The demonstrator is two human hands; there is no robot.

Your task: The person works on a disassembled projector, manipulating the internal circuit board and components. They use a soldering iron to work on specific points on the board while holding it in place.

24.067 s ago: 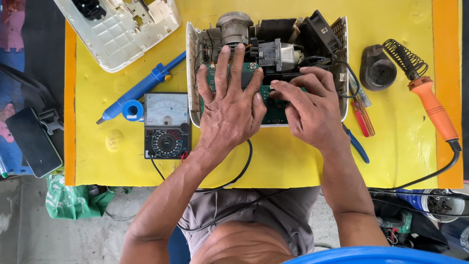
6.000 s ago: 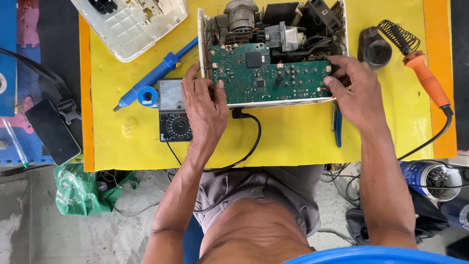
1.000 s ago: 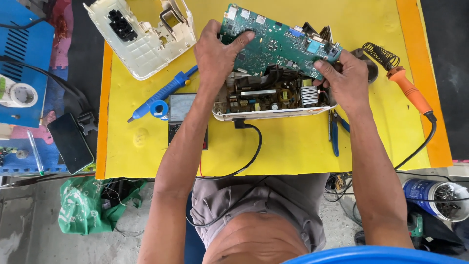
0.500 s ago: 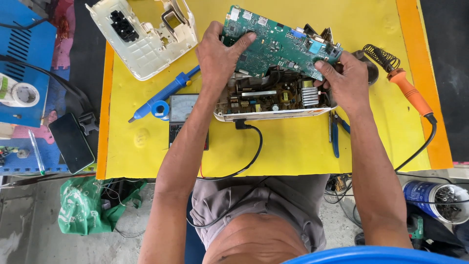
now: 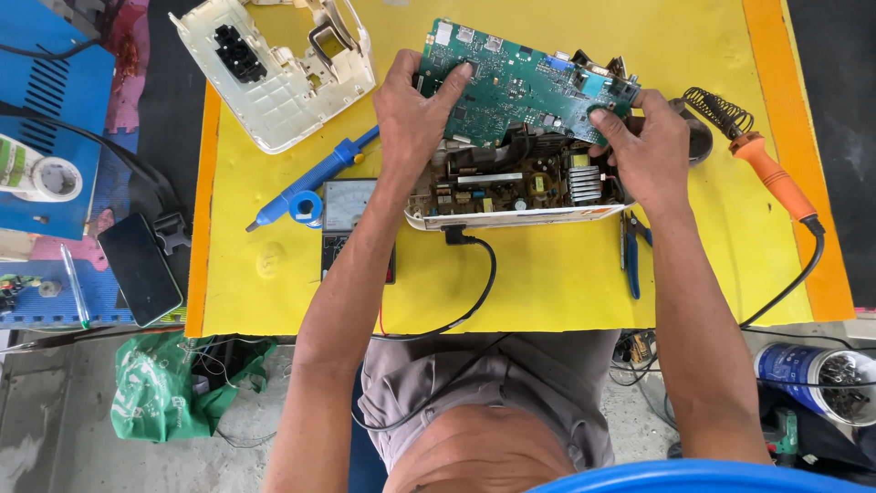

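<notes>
Green circuit board (image 5: 525, 87) upper centre of the frame, lifted and tilted above the opened cream device housing (image 5: 516, 187), long axis running left to right across the picture, right end slightly lower. Held at both short ends: left hand (image 5: 415, 114) clamped over the left end, fingers (image 5: 456, 78) spread flat on the component face with the thumb apparently underneath; right hand (image 5: 639, 146) pinching the right end, fingers (image 5: 607, 114) curled narrow around the edge by the connectors. Both hands equally near, one at each end, board spanning the gap between them.

Directly beneath, inside the housing: a brown power board (image 5: 511, 183) with a finned silver heat sink (image 5: 584, 183), exposed. Black cable (image 5: 474, 292) plugged at the housing's lower edge, looping down toward the bottom of the counter.

Left of the housing, partly under the left forearm: analogue multimeter (image 5: 347, 205), with a blue desoldering pump (image 5: 306, 183) lying diagonally beside it. Upper left: a separate cream plastic cover (image 5: 274, 68), inner side up. Right of the housing: blue-handled pliers (image 5: 631, 251), lying just below the right wrist. Far right: orange-handled soldering iron (image 5: 771, 173) with its coiled wire stand (image 5: 716, 110). All resting on the yellow counter (image 5: 547, 292). Off the counter at the left: a dark phone (image 5: 139, 269) and a roll of tape (image 5: 46, 178); lower left, a green bag (image 5: 169, 383) on the floor.
</notes>
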